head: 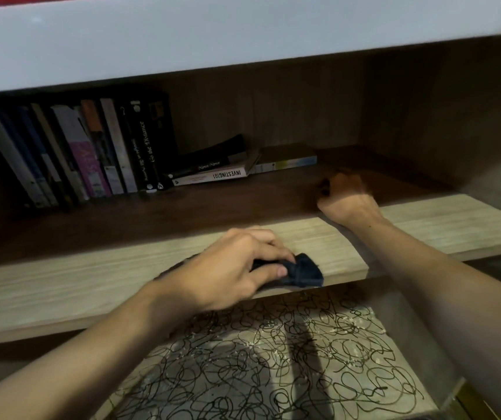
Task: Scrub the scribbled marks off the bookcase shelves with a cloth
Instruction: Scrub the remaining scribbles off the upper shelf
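right hand [344,197] blurred, fingers hidden in shadow

The picture is dim. The inside of the dark brown wooden shelf [212,207] is the darkest part, and the row of standing books [76,153] at the back left is hard to read. The pale wooden front edge of the shelf [61,283] gets more light. The right hand [346,198] is blurry. A dark shadow stripe falls across the lower board covered in black scribbles [349,344]. The white board on top [182,40] looks soft and curved, bent by the wide lens.
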